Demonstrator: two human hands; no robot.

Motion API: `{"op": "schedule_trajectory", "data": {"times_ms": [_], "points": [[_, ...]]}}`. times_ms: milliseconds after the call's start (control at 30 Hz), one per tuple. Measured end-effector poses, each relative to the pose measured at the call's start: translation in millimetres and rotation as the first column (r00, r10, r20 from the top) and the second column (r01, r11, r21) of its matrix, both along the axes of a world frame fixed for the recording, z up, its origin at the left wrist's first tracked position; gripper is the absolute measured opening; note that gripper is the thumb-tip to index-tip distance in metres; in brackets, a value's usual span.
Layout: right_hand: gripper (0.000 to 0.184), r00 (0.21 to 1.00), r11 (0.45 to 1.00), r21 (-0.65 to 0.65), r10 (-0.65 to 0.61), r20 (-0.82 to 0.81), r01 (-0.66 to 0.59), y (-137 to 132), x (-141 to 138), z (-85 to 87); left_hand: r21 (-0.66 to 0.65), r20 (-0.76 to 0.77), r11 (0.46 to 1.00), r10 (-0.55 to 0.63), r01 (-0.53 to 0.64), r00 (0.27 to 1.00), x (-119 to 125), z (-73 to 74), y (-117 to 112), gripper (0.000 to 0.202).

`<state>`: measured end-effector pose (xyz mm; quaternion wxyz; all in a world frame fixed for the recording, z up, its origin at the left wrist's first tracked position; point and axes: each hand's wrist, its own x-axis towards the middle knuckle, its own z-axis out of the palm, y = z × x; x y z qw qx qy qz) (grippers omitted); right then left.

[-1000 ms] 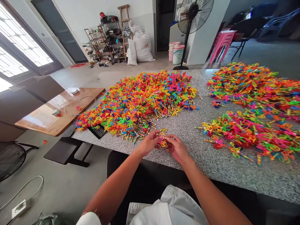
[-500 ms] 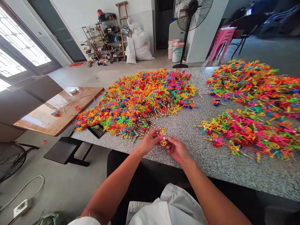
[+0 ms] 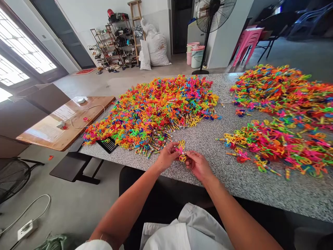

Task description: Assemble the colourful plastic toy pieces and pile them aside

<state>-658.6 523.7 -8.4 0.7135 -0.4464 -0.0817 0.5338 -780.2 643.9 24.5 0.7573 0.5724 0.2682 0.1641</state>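
My left hand (image 3: 166,158) is closed, its thumb and fingers pinching a small pink plastic toy with round yellow wheel-like parts (image 3: 182,158), held just above the speckled stone table (image 3: 205,135). Close against the toy's right side, my right hand (image 3: 199,165) has its fingertips pressed together. A small whitish tip shows between those fingers and the toy; the rest of what they pinch is hidden. Beyond my hands lies a large heap of bright plastic toys (image 3: 161,100), with short patterned sticks (image 3: 147,151) along its near edge.
On the right of the table are two more heaps, one far (image 3: 275,83) and one near (image 3: 275,146). A black slotted tray (image 3: 110,146) pokes from under the left heap. Left stands a wooden board (image 3: 65,121); behind the table is a standing fan (image 3: 209,27).
Both hands keep hold in nearly the same place. The toy has turned or shifted very slightly between the fingers, and the camera view has moved a little.
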Motion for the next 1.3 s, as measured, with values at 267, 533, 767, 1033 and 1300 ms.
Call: {"op": "schedule_trajectory", "data": {"times_ms": [267,533,767,1033,1300], "points": [[0.036,0.942,1.0,-0.006,-0.025,0.334,0.029,-7,1,4.1,0.337,-0.115,0.939,0.122,-0.077,0.986,11,-8.8,-13,0.04],[0.031,0.768,0.918,-0.11,-0.249,0.59,0.382,-25,72,2.7,0.759,-0.188,0.651,0.209,0.007,0.96,22,-4.2,21,0.041],[0.02,0.7,0.723,-0.037,-0.652,0.291,0.69,-10,152,7.9,0.967,-0.247,0.095,0.584,0.237,0.773,20,20.4,137,0.044],[0.032,0.025,0.928,-0.373,0.373,0.928,0.012,73,31,-4.8,0.939,-0.287,-0.053,0.424,0.34,0.859,25,9.0,136,0.019],[0.027,-0.234,0.856,-0.516,0.508,0.829,0.031,80,32,-2.5,0.949,-0.052,0.294,0.513,-0.118,0.857,-5,22.0,118,0.014]]}}
